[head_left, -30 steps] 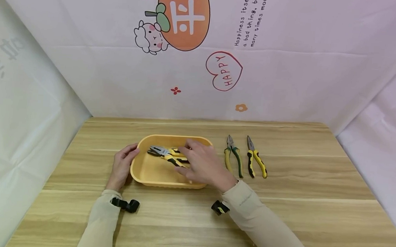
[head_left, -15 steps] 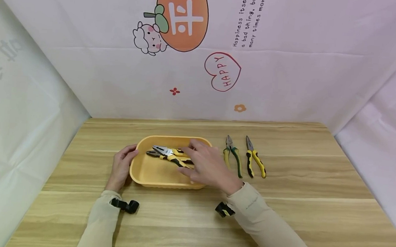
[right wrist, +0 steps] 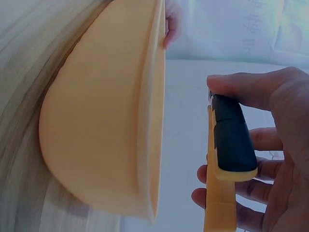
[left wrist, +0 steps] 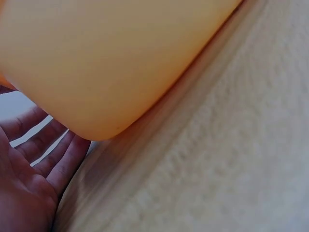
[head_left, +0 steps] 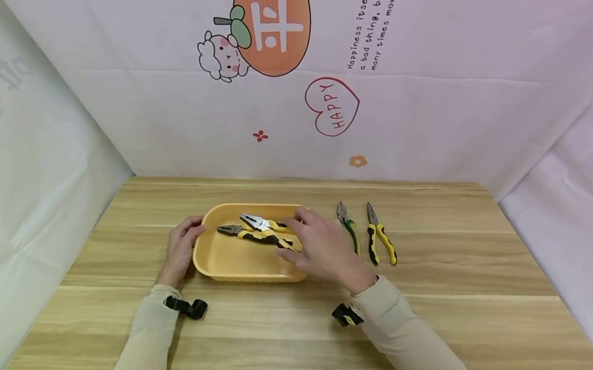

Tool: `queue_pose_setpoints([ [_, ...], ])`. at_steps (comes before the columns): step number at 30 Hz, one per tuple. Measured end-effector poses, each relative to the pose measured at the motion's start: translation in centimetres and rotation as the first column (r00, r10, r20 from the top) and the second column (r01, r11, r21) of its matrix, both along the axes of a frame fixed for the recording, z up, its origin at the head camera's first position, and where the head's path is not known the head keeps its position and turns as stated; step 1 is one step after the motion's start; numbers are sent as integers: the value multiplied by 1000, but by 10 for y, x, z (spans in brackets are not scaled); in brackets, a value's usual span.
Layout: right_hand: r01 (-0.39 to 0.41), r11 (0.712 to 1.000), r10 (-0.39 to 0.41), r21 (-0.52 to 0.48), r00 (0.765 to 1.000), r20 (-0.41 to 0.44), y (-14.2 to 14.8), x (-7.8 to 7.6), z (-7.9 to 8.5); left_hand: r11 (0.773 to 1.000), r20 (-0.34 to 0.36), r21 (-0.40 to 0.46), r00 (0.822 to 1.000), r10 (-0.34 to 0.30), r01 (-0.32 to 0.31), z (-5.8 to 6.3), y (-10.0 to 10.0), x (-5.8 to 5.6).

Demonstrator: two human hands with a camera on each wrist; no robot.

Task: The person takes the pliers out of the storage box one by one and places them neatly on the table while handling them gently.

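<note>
Combination pliers (head_left: 255, 222) with yellow-and-black handles are held by my right hand (head_left: 323, 245) over the basin's right half. In the right wrist view its thumb and fingers hold the handles (right wrist: 234, 135) above the rim. Below lies another pair of dark-headed pliers (head_left: 230, 230) in the yellow plastic basin (head_left: 249, 267), its handles partly covered by the held pair. My left hand (head_left: 178, 251) grips the basin's left end, thumb at the rim. Its other fingers (left wrist: 63, 166) touch the outer wall in the left wrist view.
Green-handled pliers (head_left: 351, 232) lie right of the basin, partly hidden by my right hand. Farther right are long-nose pliers (head_left: 388, 245) with yellow-and-black handles. A printed white cloth (head_left: 430, 130) hangs behind the wooden table (head_left: 268, 340).
My right hand has moved to the right with the combination pliers, so more of the pliers beneath shows. The left hand stays on the basin.
</note>
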State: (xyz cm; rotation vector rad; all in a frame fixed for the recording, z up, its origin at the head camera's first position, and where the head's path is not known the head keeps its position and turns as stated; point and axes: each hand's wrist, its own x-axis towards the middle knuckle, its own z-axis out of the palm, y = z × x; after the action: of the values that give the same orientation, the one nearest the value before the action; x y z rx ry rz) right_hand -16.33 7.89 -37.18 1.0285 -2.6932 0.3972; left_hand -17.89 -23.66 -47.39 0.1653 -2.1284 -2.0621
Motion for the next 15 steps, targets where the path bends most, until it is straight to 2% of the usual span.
queue_pose_setpoints([
  [15, 104, 994, -103, -22, 994, 31, 27, -5, -3, 999, -6, 31, 1000, -11, 11, 1, 1, 0],
])
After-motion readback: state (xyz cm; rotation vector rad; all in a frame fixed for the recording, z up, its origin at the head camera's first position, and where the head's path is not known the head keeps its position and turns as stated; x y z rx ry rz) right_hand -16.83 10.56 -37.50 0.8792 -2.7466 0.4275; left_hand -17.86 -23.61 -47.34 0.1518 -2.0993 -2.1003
